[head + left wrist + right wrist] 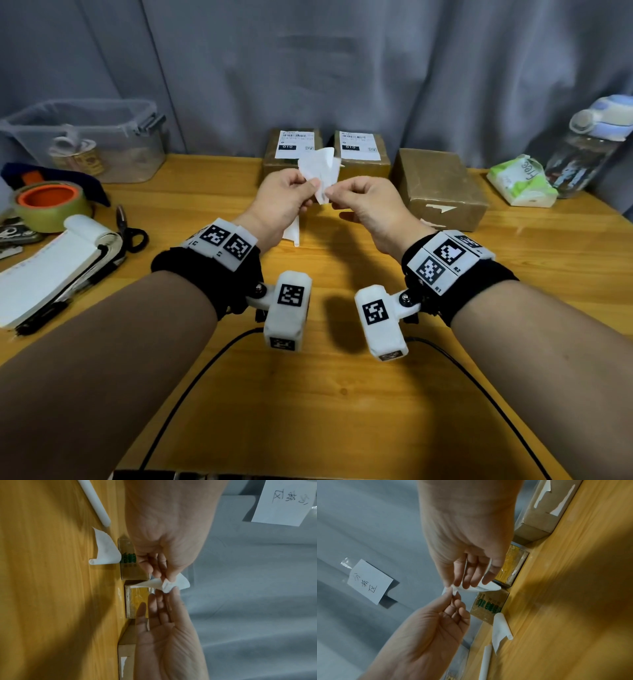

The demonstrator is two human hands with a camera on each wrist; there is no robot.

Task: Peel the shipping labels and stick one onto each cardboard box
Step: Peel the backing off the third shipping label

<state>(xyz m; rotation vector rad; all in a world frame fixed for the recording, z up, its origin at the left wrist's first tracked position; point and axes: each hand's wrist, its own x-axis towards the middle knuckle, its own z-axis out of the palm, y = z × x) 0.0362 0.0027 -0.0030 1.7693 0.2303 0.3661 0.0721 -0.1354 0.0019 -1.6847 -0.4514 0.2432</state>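
Both hands hold one crumpled white shipping label [320, 169] in the air above the wooden table [325, 394]. My left hand [312, 185] pinches its left edge and my right hand [331, 194] pinches its lower right corner. The left wrist view shows the label [176, 584] between left thumb and fingers [155, 569], with the right hand [169, 593] below. Behind stand three cardboard boxes. The left box [274, 164] and middle box [380, 164] each carry a printed label. The right box [438, 185] carries none, only torn white scraps on its front.
Curled backing paper [104, 550] and a paper roll [96, 503] lie in front of the boxes. At the left are a clear bin [85, 137], a tape roll [51, 205], a notebook [51, 267] and scissors [132, 229]. A tissue pack [520, 181] and a bottle [589, 144] stand at the right.
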